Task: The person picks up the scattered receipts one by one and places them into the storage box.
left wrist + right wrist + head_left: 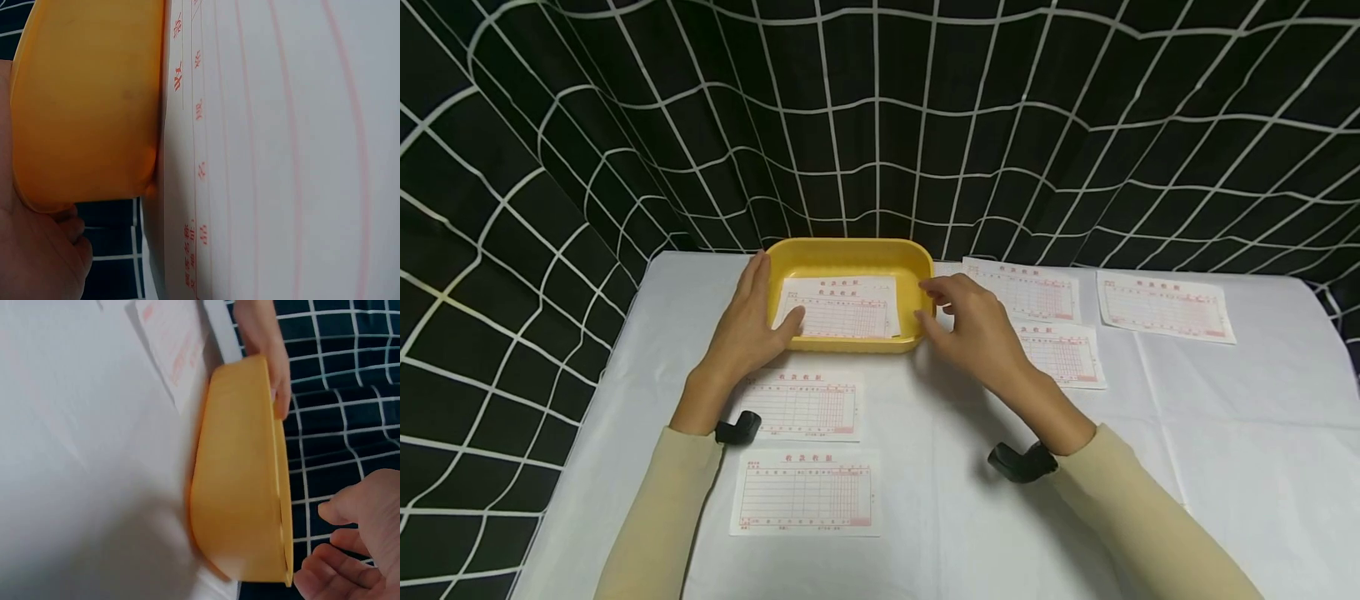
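Observation:
A yellow plastic tray (850,343) stands at the back edge of the table, with printed receipt slips (838,317) lying overlapped inside. My left hand (741,321) holds its left end, thumb over the front rim and fingers along the outer side. In the left wrist view that hand (40,256) is at the tray wall (87,100). Beside the right rim hovers my right hand (973,325), fingers loosely bent with nothing between them. The right wrist view shows the same hand (356,537) just off the tray's rim (281,487).
Two receipt stacks lie in front of the tray, one nearer (805,493) and one partly under the left forearm (805,408). On the right are more slips (1030,292), a lower one (1063,358) and a farther one (1165,307). Black white-gridded cloth (880,125) hangs behind.

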Action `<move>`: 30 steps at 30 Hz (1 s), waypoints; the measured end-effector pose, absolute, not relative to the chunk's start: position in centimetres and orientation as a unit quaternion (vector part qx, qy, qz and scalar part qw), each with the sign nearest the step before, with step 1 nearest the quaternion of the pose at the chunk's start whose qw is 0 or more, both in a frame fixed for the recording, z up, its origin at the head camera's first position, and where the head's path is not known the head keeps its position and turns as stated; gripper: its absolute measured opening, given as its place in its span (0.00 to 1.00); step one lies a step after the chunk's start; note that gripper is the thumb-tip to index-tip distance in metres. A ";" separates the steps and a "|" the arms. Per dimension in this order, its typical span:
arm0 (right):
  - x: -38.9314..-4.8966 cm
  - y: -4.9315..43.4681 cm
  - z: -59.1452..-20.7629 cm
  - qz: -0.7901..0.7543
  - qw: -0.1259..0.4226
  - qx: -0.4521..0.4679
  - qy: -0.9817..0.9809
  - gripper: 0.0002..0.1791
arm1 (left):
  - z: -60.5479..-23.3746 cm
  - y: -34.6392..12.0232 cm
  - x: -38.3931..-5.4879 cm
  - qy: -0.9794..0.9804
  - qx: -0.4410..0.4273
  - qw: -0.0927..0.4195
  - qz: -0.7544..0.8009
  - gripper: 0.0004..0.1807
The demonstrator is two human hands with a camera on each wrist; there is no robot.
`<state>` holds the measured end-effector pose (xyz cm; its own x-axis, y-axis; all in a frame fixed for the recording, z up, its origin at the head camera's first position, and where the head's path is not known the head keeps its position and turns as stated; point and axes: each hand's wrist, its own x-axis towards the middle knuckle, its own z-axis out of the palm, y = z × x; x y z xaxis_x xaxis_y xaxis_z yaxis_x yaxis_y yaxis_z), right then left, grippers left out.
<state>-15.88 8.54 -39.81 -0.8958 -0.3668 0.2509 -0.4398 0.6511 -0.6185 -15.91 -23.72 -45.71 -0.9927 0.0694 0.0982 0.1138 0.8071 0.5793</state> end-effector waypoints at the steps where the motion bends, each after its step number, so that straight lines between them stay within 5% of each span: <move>1: -15.5 8.5 -39.9 0.358 0.054 0.222 -0.905 0.21 | -45.7 -23.7 -15.9 -0.950 -0.048 0.036 -0.307 0.54; 19: -9.7 6.3 -42.3 0.411 0.096 0.232 -0.876 0.17 | -45.8 -23.6 -15.9 -0.950 -0.048 0.034 -0.308 0.54; 30: -8.1 3.9 -44.0 0.393 0.027 0.246 -0.886 0.22 | -45.8 -23.7 -15.9 -0.949 -0.046 0.030 -0.312 0.54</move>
